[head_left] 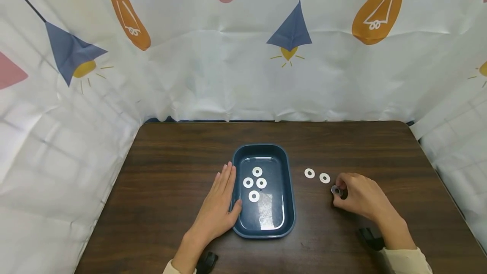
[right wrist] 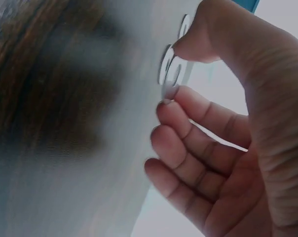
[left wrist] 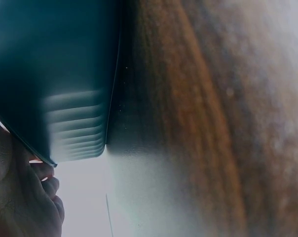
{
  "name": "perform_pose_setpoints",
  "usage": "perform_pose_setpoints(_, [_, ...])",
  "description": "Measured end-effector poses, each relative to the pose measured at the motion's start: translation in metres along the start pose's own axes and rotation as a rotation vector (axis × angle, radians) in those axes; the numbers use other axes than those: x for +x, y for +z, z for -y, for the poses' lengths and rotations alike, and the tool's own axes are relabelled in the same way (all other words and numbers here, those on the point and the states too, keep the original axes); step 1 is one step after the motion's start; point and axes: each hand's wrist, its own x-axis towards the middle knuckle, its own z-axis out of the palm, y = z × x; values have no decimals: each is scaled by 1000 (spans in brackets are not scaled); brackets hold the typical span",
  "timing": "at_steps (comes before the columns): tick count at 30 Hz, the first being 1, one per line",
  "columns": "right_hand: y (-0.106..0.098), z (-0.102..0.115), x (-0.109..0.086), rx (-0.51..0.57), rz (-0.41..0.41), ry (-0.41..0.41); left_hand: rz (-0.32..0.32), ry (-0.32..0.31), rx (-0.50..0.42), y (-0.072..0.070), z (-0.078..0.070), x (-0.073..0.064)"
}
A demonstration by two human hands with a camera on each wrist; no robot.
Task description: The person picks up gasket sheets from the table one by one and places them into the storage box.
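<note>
My left hand (head_left: 218, 208) lies with straight fingers along the left rim of a dark blue tray (head_left: 291, 212). In the left wrist view its fingers (left wrist: 48, 187) show beside the tray's ribbed wall (left wrist: 77, 123). Several flat metal washers lie inside, among them a top washer (head_left: 257, 171) and a lower washer (head_left: 254, 196). To the right of the tray, my right hand (head_left: 361, 195) pinches a washer (right wrist: 174, 74) between thumb and fingertips, close over the table. Two more washers lie just left of that hand, a nearer washer (head_left: 325, 178) and a farther washer (head_left: 310, 173).
The dark wood-grain table (head_left: 182, 151) has rounded far corners. A white curtain (head_left: 243, 79) printed with lamps and bulbs hangs behind it and along both sides. A black wrist device (head_left: 370, 239) sits at the right wrist, another black device (head_left: 207, 262) at the left.
</note>
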Motion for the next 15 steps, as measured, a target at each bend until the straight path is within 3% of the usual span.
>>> perform_pose_setpoints(8, [-6, 13, -2, 62, -43, -45, -13, 9, -3, 1, 0, 0])
perform_pose_setpoints(15, [-10, 22, -2, 23, -141, -157, -16, 25, 4, -1, 0, -1])
